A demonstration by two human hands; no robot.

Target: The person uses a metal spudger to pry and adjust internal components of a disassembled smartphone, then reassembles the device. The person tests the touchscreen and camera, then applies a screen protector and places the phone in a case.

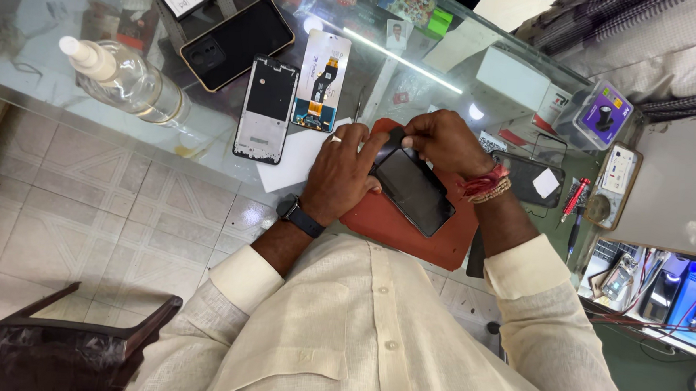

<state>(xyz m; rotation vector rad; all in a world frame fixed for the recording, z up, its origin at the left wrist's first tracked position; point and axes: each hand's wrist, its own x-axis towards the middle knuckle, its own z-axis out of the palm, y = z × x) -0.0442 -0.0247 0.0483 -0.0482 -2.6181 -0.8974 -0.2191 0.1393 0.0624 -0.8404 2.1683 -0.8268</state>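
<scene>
Both hands work on a dark phone [413,189] lying screen-up on a red mat [433,232] at the edge of the glass desk [45,61]. The left hand [340,171] grasps the phone's near side, steadying it. The right hand [444,141] pinches at its top corner, fingers closed on the edge.

Judgement: disassembly or reassembly is partly done. A bare phone frame [267,108] and a separate screen part with ribbon cable [321,79] lie detached nearby; another phone [237,43] rests beyond. The held phone appears whole; whether its corner is lifting cannot be told.
</scene>
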